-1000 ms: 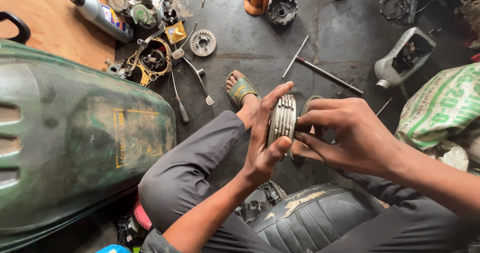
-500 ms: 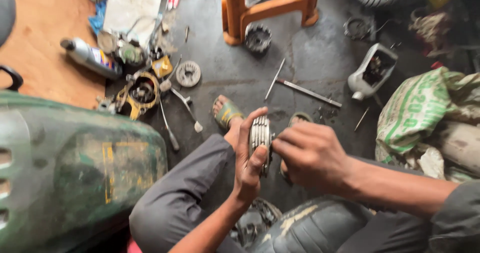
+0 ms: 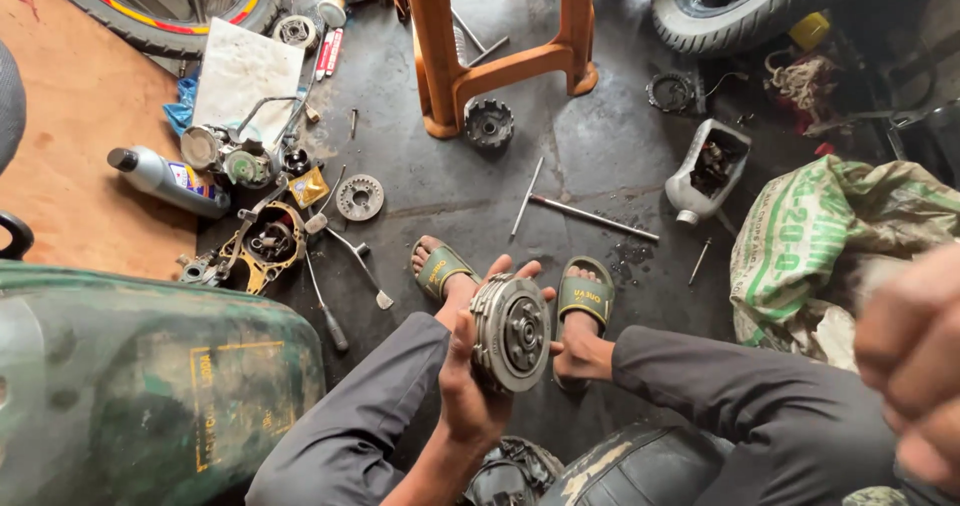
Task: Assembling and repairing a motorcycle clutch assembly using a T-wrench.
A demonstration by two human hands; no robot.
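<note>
**Now: clutch pack held up in one hand**

Now the clutch pack (image 3: 512, 332) is gripped by the left hand (image 3: 470, 366), fingers wrapped round its far rim, thumb side toward the camera, its bolted face turned up and right. It is held above the lap, between the knees, over the two sandalled feet (image 3: 585, 296). The right hand (image 3: 915, 366) is seen blurred at the right edge, well apart from the pack; whether anything is held in it cannot be told. On the floor (image 3: 600, 166) lie a rod (image 3: 594, 216), a gear (image 3: 359, 197) and an engine cover (image 3: 268, 244). For a clean job, the stacked plates should be kept squeezed together and level, so nothing slips out of line.
</note>
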